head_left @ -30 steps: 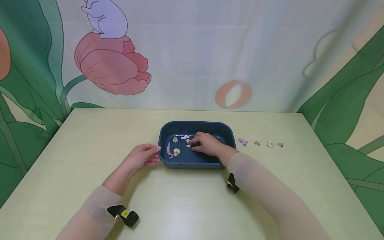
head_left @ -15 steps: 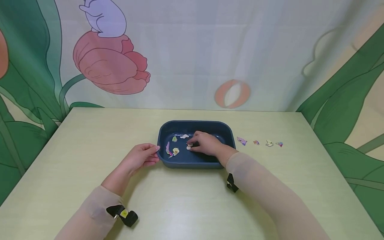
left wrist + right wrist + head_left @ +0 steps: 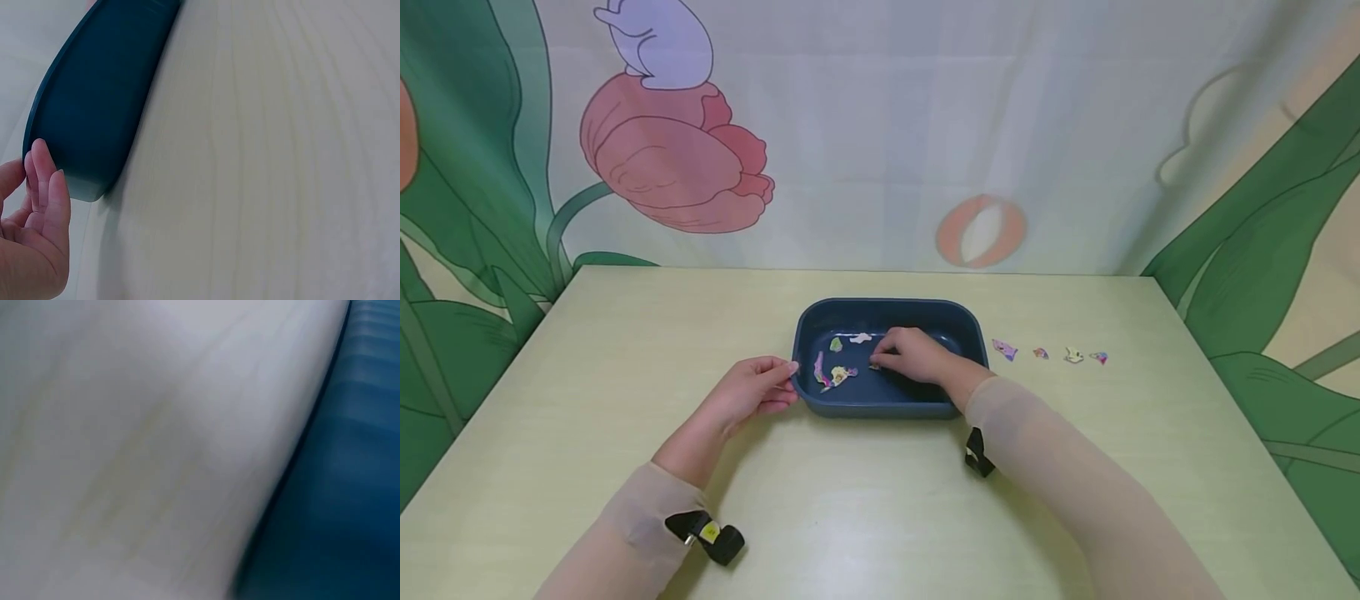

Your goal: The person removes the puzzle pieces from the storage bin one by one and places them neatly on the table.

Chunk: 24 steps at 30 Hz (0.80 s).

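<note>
A dark blue tray (image 3: 880, 410) stands on the table. My left hand (image 3: 751, 395) pinches its left rim between thumb and fingers; the left wrist view shows the fingers of that hand (image 3: 34, 244) along the outside of the tray (image 3: 94, 94). Inside the tray, my right hand (image 3: 917, 357) pinches a small sticker-like piece (image 3: 874, 367), mostly hidden by the fingertips. Left of it lie a white piece (image 3: 861, 337), a green piece (image 3: 836, 344), a purple-pink piece (image 3: 819, 367) and a yellowish piece (image 3: 838, 376). The right wrist view shows only tray and table, not the hand.
Right of the tray, several small pieces lie in a row on the table (image 3: 880, 500): a purple one (image 3: 1004, 349), a small orange-purple one (image 3: 1041, 353), a pale one (image 3: 1074, 355) and a colourful one (image 3: 1099, 358). A printed curtain (image 3: 850, 125) hangs behind the table.
The pale piece at my right fingertips has turned and is now mostly hidden. A small purplish bit shows beside the yellowish piece. My left hand stays on the rim.
</note>
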Each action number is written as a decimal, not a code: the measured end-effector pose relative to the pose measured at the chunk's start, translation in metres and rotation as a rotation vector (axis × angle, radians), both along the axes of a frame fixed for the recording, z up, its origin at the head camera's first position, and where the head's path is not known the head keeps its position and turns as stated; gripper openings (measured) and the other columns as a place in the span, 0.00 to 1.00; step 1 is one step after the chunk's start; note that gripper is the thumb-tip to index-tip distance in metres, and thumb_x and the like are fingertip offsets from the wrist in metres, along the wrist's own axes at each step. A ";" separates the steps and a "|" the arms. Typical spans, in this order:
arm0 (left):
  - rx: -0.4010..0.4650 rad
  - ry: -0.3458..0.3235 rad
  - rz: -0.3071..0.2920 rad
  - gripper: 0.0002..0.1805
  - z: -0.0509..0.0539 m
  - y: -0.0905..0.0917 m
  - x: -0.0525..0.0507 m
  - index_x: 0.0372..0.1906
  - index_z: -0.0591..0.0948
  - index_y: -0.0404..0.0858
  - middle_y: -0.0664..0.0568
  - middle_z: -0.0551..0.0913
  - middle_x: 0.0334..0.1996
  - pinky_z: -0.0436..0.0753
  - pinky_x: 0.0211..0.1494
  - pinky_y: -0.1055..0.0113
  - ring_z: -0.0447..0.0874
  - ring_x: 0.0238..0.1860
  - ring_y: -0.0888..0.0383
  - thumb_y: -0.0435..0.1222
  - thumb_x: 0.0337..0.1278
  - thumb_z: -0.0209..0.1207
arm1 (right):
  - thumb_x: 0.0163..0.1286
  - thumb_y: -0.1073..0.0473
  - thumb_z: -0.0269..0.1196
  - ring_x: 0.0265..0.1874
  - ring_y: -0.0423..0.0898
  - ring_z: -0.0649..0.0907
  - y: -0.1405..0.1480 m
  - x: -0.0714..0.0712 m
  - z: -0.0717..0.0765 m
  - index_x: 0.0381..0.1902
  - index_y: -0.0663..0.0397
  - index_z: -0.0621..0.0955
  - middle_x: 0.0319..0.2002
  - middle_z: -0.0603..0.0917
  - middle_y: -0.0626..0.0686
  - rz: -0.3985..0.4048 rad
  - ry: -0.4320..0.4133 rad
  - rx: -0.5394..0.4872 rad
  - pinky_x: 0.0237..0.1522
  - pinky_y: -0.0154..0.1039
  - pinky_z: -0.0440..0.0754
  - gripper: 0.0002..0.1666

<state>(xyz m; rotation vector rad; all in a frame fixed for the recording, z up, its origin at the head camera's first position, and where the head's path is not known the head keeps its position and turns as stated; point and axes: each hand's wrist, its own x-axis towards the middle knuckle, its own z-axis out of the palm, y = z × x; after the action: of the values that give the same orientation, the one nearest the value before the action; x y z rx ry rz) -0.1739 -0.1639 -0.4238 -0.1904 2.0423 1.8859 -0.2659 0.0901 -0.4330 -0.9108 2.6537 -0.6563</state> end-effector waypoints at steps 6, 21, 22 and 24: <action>0.015 -0.005 0.002 0.20 -0.001 -0.001 -0.001 0.48 0.70 0.24 0.52 0.79 0.24 0.82 0.34 0.70 0.82 0.26 0.60 0.39 0.66 0.53 | 0.65 0.56 0.63 0.40 0.46 0.77 0.002 0.001 0.000 0.50 0.56 0.82 0.41 0.80 0.53 -0.041 0.041 0.042 0.47 0.40 0.75 0.17; 0.032 0.007 -0.001 0.19 -0.002 -0.001 -0.001 0.46 0.71 0.24 0.52 0.79 0.24 0.82 0.34 0.71 0.82 0.26 0.61 0.39 0.65 0.54 | 0.58 0.51 0.68 0.36 0.43 0.76 0.000 0.004 0.002 0.40 0.48 0.86 0.36 0.78 0.48 -0.026 0.086 0.090 0.43 0.38 0.76 0.13; 0.031 0.008 -0.002 0.19 -0.001 -0.001 -0.001 0.46 0.72 0.25 0.52 0.79 0.24 0.82 0.34 0.71 0.82 0.26 0.60 0.39 0.65 0.54 | 0.58 0.50 0.68 0.36 0.43 0.76 -0.001 0.004 0.002 0.40 0.48 0.86 0.36 0.78 0.48 -0.024 0.090 0.094 0.43 0.37 0.76 0.13; 0.031 0.010 -0.004 0.19 -0.001 -0.001 -0.001 0.46 0.72 0.25 0.52 0.79 0.25 0.82 0.34 0.71 0.82 0.26 0.60 0.40 0.65 0.54 | 0.59 0.51 0.68 0.36 0.43 0.76 -0.001 0.004 0.002 0.39 0.49 0.86 0.36 0.78 0.48 -0.014 0.103 0.098 0.43 0.38 0.76 0.12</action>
<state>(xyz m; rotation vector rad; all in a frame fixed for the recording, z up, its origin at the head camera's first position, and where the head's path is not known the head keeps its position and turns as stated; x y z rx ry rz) -0.1749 -0.1647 -0.4250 -0.1692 2.0168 1.9187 -0.2618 0.0888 -0.4315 -0.9231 2.7578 -0.4897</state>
